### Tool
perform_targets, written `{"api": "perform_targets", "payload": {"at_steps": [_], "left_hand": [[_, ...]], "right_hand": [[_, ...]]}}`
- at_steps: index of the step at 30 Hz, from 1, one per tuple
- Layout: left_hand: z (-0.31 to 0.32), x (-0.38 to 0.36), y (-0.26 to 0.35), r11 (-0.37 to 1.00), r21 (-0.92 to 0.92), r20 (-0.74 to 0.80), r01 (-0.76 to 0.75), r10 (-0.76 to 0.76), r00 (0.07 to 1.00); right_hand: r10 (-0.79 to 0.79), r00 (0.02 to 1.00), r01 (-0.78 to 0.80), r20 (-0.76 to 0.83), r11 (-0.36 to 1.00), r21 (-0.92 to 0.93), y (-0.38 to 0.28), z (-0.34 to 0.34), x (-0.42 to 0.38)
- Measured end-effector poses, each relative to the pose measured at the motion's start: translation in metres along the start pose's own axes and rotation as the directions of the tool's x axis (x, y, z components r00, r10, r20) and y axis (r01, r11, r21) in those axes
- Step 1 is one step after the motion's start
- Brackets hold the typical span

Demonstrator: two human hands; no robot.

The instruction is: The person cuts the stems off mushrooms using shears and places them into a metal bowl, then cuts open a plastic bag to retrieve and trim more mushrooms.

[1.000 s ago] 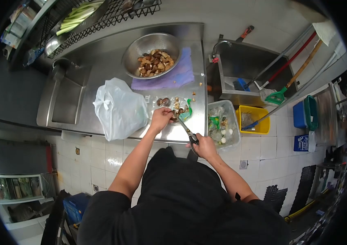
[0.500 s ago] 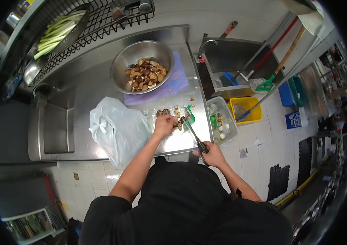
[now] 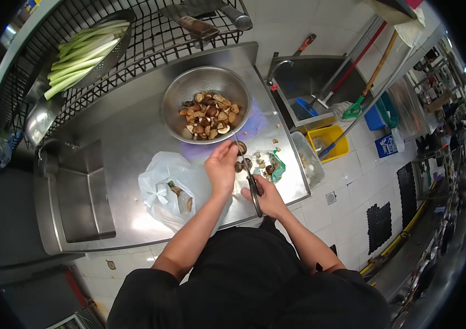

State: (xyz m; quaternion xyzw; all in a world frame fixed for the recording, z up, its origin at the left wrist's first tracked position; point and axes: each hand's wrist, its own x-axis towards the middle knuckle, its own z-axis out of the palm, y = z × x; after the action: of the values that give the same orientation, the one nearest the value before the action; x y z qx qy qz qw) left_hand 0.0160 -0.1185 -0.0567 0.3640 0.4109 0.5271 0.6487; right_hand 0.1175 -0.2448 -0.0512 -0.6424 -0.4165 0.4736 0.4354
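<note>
My left hand (image 3: pixel 221 169) pinches a brown mushroom (image 3: pixel 242 148) at its fingertips, close below the rim of a perforated steel colander (image 3: pixel 175 90). My right hand (image 3: pixel 267 196) is wrapped round the black handles of a pair of scissors (image 3: pixel 253 186), whose blades point up and overlap the mushroom. Inside the colander lies a heap of cut mushrooms (image 3: pixel 211 115). Several whole mushrooms (image 3: pixel 239 166) and small stem pieces rest on clear and green plastic wrap (image 3: pixel 279 169) near my right hand. A white plastic bag (image 3: pixel 159 175) stands left of my left forearm.
The colander sits on a purple cloth (image 3: pixel 257 122) on the steel counter (image 3: pixel 129 148). A clear bin (image 3: pixel 312 170) and a yellow bucket (image 3: pixel 342 147) stand right of the counter edge. Spring onions (image 3: pixel 85 57) lie on the wire rack (image 3: pixel 150 33). A sink (image 3: pixel 85 197) is at left.
My left hand has moved up from the plastic wrap toward the colander and now holds a mushroom. The scissors have risen too, their blades now at that mushroom. The view has shifted.
</note>
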Motion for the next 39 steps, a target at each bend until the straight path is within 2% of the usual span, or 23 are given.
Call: {"api": "perform_targets", "payload": {"at_steps": [5, 7, 11, 12, 13, 14, 15, 16, 17, 19, 21, 23, 24, 27, 28, 30, 31, 33, 34, 35, 37, 38, 39], "left_hand": [[-0.001, 0.049, 0.058, 0.997, 0.07, -0.035, -0.027, 0.029, 0.999], [-0.003, 0.073, 0.066, 0.998, 0.054, -0.055, -0.017, 0.02, 0.998], [-0.014, 0.123, 0.061, 0.998, 0.063, -0.049, -0.016, 0.019, 0.999], [-0.016, 0.132, 0.058, 0.965, 0.251, -0.072, -0.071, 0.092, 0.993], [-0.02, 0.139, 0.054, 0.894, 0.432, -0.085, -0.116, 0.169, 0.982], [-0.028, 0.14, 0.046, 0.697, 0.686, -0.014, -0.207, 0.297, 0.955], [-0.026, 0.125, 0.055, 0.696, 0.689, -0.018, -0.203, 0.296, 0.955], [-0.021, 0.098, 0.073, 0.686, 0.709, 0.114, -0.165, 0.119, 0.986], [-0.017, 0.077, 0.078, 0.67, 0.731, 0.238, -0.131, -0.071, 0.969], [-0.016, 0.052, 0.049, 0.392, 0.904, 0.355, -0.172, -0.461, 0.814], [0.005, 0.001, 0.012, -0.023, 0.932, 0.323, -0.362, -0.402, 0.857], [0.011, -0.016, -0.042, 0.087, 0.955, 0.294, -0.284, -0.407, 0.865], [0.027, -0.026, -0.055, 0.046, 0.967, 0.246, -0.25, -0.415, 0.876], [0.072, -0.048, -0.086, -0.098, 0.902, 0.393, -0.42, -0.218, 0.894], [0.078, -0.048, -0.103, -0.103, 0.901, 0.391, -0.42, -0.223, 0.893], [0.09, -0.042, -0.135, -0.181, 0.804, 0.571, -0.567, -0.034, 0.82], [0.099, -0.04, -0.143, -0.191, 0.8, 0.572, -0.568, -0.039, 0.819], [0.121, -0.031, -0.155, 0.008, 0.772, 0.635, -0.636, 0.035, 0.772], [0.145, -0.038, -0.143, 0.055, 0.725, 0.679, -0.686, 0.111, 0.726], [0.165, -0.041, -0.144, 0.043, 0.725, 0.681, -0.687, 0.102, 0.725], [0.207, -0.039, -0.155, 0.199, 0.653, 0.716, -0.731, 0.155, 0.681], [0.227, -0.039, -0.163, 0.191, 0.654, 0.716, -0.732, 0.157, 0.681], [0.246, -0.039, -0.172, 0.263, 0.697, 0.681, -0.667, 0.046, 0.731]], "right_hand": [[-0.21, 0.978, 0.21, -0.013, 0.978, 0.014, -0.04, 0.011, 0.05], [0.104, 0.986, -0.114, 0.128, 0.991, 0.074, -0.079, 0.002, 0.058], [0.128, 0.984, -0.149, 0.123, 0.972, 0.182, -0.083, -0.01, 0.077], [0.153, 0.982, -0.171, 0.111, 0.969, 0.178, -0.083, -0.016, 0.075], [0.148, 0.982, -0.166, 0.114, 0.97, 0.177, -0.078, -0.023, 0.073], [0.162, 0.985, -0.17, 0.061, 0.97, 0.175, -0.067, -0.031, 0.068], [0.179, 0.984, -0.177, 0.008, 0.968, 0.175, -0.055, -0.04, 0.062], [0.159, 0.987, -0.152, -0.018, 0.968, 0.202, -0.042, -0.052, 0.054], [0.173, 0.982, -0.153, -0.07, 0.96, 0.235, -0.027, -0.063, 0.045], [0.211, 0.962, -0.172, -0.173, 0.962, 0.214, -0.004, -0.088, 0.022], [0.275, 0.939, -0.229, -0.205, 0.948, 0.223, 0.036, -0.115, 0.001], [0.316, 0.927, -0.266, -0.201, 0.933, 0.241, 0.062, -0.136, -0.023], [0.346, 0.914, -0.285, -0.21, 0.919, 0.273, 0.068, -0.144, -0.035], [0.401, 0.892, -0.333, -0.206, 0.894, 0.299, 0.087, -0.173, -0.065], [0.427, 0.884, -0.366, -0.191, 0.885, 0.289, 0.094, -0.182, -0.074], [0.43, 0.88, -0.365, -0.2, 0.883, 0.293, 0.108, -0.2, -0.09], [0.43, 0.877, -0.363, -0.212, 0.885, 0.292, 0.114, -0.209, -0.095], [0.443, 0.871, -0.373, -0.213, 0.878, 0.299, 0.123, -0.23, -0.107], [0.425, 0.87, -0.358, -0.251, 0.893, 0.271, 0.129, -0.24, -0.113], [0.407, 0.868, -0.345, -0.286, 0.907, 0.242, 0.136, -0.25, -0.119], [0.36, 0.88, -0.298, -0.311, 0.927, 0.227, 0.15, -0.267, -0.126], [0.405, 0.853, -0.322, -0.33, 0.905, 0.279, 0.151, -0.275, -0.127], [0.451, 0.823, -0.344, -0.345, 0.88, 0.328, 0.152, -0.283, -0.129]]}}
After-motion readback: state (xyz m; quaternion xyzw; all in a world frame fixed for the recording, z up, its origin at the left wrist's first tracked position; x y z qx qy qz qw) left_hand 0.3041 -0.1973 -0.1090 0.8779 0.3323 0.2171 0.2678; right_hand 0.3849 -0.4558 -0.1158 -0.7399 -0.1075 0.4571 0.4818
